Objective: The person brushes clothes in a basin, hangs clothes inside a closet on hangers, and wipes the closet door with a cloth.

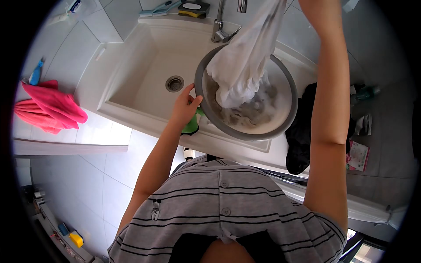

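Observation:
My left hand (186, 106) grips the left rim of a round basin (293, 104) with a grey edge and pale inside. Cloudy, sudsy water (258, 107) fills its bottom. A wet white cloth (250, 52) hangs stretched from above down into the basin, its lower end bunched at the water. My right hand (316, 11) is raised at the top edge, beside the cloth's upper end. Its fingers are cut off by the frame, but the cloth appears held up by it. A green object (191, 126) shows partly beneath my left hand.
The basin rests on the right part of a white sink (144, 48) with a drain (174, 83). A metal faucet (219, 28) stands behind. Dark fabric (302, 140) lies to the right. Brushes (160, 9) and a sponge (189, 14) sit at the back; pink cloths (52, 107) hang left.

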`<action>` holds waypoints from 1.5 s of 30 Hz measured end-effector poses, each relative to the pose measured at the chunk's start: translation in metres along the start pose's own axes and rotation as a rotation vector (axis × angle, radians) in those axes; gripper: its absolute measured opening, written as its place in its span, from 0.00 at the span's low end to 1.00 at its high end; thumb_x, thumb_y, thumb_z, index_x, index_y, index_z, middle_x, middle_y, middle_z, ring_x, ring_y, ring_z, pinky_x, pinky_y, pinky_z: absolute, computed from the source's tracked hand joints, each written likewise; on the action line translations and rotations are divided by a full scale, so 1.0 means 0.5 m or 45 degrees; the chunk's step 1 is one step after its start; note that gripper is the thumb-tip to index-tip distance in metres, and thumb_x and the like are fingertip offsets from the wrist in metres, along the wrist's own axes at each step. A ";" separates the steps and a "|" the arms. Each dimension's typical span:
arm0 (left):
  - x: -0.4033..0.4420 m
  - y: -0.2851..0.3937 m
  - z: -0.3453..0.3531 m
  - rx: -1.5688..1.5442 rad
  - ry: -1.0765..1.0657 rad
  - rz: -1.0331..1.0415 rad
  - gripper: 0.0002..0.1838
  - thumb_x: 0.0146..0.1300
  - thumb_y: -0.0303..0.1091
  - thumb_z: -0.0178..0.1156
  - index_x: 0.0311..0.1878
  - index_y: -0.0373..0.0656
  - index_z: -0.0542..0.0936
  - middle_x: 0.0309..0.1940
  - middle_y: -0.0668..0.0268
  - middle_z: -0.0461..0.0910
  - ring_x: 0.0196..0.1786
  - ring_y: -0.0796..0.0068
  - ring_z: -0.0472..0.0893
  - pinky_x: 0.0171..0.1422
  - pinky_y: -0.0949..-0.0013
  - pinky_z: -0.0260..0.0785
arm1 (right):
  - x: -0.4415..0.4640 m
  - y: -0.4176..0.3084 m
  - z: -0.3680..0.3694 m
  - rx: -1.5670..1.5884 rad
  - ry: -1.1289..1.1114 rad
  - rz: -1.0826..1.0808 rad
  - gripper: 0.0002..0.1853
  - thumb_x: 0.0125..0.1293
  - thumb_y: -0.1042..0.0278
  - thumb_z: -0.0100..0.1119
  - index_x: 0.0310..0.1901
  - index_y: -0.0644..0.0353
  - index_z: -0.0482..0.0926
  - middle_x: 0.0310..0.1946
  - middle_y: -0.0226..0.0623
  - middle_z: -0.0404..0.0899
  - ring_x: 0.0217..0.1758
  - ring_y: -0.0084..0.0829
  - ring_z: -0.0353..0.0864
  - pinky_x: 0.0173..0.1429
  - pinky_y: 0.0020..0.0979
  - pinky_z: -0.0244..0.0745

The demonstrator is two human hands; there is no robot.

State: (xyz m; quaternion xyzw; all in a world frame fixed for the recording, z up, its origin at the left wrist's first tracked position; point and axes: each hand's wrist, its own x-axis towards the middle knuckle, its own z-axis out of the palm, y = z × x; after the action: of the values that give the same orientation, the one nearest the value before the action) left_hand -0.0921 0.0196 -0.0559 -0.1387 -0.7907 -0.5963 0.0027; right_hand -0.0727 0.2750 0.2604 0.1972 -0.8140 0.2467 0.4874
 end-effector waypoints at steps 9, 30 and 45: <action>-0.001 0.007 0.002 -0.051 -0.006 -0.001 0.29 0.60 0.36 0.62 0.64 0.41 0.69 0.21 0.68 0.74 0.25 0.79 0.72 0.33 0.73 0.64 | -0.113 0.111 0.023 0.243 0.026 0.144 0.04 0.61 0.75 0.59 0.37 0.62 0.78 0.22 0.32 0.79 0.25 0.19 0.76 0.32 0.22 0.70; 0.022 -0.006 0.003 -0.093 0.029 -0.092 0.27 0.59 0.36 0.64 0.62 0.43 0.72 0.24 0.72 0.73 0.28 0.83 0.69 0.33 0.76 0.61 | -0.488 0.170 -0.115 -0.528 -0.839 0.433 0.08 0.53 0.73 0.60 0.36 0.58 0.84 0.30 0.37 0.77 0.38 0.37 0.77 0.43 0.38 0.72; -0.004 0.116 -0.051 -0.120 0.035 -0.119 0.20 0.65 0.41 0.60 0.56 0.40 0.76 0.24 0.75 0.66 0.29 0.85 0.65 0.33 0.78 0.56 | -0.510 0.136 -0.126 -0.233 -0.508 0.631 0.10 0.55 0.71 0.64 0.40 0.62 0.84 0.27 0.39 0.78 0.29 0.34 0.76 0.35 0.30 0.73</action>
State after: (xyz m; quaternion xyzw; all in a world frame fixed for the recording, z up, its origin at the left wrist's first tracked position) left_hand -0.0813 0.0098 0.0058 -0.0933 -0.7673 -0.6342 -0.0210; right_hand 0.0468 0.3872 0.0443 -0.0070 -0.9355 0.2400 0.2592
